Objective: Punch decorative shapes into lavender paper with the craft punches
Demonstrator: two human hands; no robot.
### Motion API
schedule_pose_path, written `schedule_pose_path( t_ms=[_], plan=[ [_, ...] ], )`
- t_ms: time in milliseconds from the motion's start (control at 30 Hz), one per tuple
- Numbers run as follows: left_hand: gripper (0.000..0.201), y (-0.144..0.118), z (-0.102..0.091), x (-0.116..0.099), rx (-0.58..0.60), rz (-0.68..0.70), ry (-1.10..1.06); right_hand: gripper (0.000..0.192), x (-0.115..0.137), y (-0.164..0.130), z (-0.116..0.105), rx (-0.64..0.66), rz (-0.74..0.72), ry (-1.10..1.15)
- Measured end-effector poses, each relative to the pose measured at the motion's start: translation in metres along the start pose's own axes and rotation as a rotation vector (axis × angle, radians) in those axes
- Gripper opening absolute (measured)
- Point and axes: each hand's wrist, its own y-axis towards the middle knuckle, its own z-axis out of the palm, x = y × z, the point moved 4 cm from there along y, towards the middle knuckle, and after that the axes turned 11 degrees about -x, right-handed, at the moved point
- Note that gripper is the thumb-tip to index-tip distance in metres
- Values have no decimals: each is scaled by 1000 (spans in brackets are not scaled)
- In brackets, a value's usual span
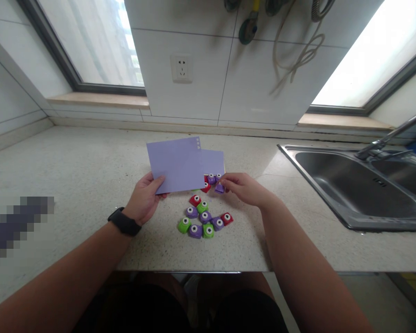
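My left hand (146,196) grips a purple sheet of paper (176,166) by its lower left corner, thumb on top. A few small punched holes run down the sheet's upper right edge. My right hand (244,187) pinches a small purple craft punch (219,188) just right of the sheet. Behind the raised sheet, a second purple sheet (213,161) lies on the counter, partly covered. Two purple punches (211,178) and a red punch (205,187) sit close by, the red one partly hidden. Nearer me is a cluster of red, green and purple punches (204,217).
The speckled countertop (90,157) meets a tiled wall with a socket (182,68). On the right is a steel sink (319,194) with a tap (370,150). A loose cable (300,58) hangs on the wall. A blurred-out patch (14,226) covers something at the far left.
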Motion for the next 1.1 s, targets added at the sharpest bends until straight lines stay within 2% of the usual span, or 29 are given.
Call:
schedule_pose_path(
  t_ms=[100, 200, 433, 667, 800, 933, 1100],
  plan=[
    [32, 0, 1, -1, 11, 2, -3, 31, 0, 3, -2, -92, -91, -150],
    [31, 0, 1, -1, 16, 1, -1, 29, -2, 5, 2, -86, -164, -251],
    [34, 0, 0, 1, 2, -2, 14, 21, -8, 5, 11, -62, -74, -280],
    [33, 1, 0, 1, 4, -3, 8, 17, -4, 6, 13, -146, 19, -234],
    [31, 0, 0, -2, -12, 14, -21, 16, 4, 4, 12, -209, -11, -185],
    [31, -1, -1, -5, -57, 7, -56, 19, 20, -1, 21, -117, -142, -96],
    [31, -1, 0, -4, -56, 7, -49, 17, 36, -5, 34, 7, -279, -102]
  ],
)
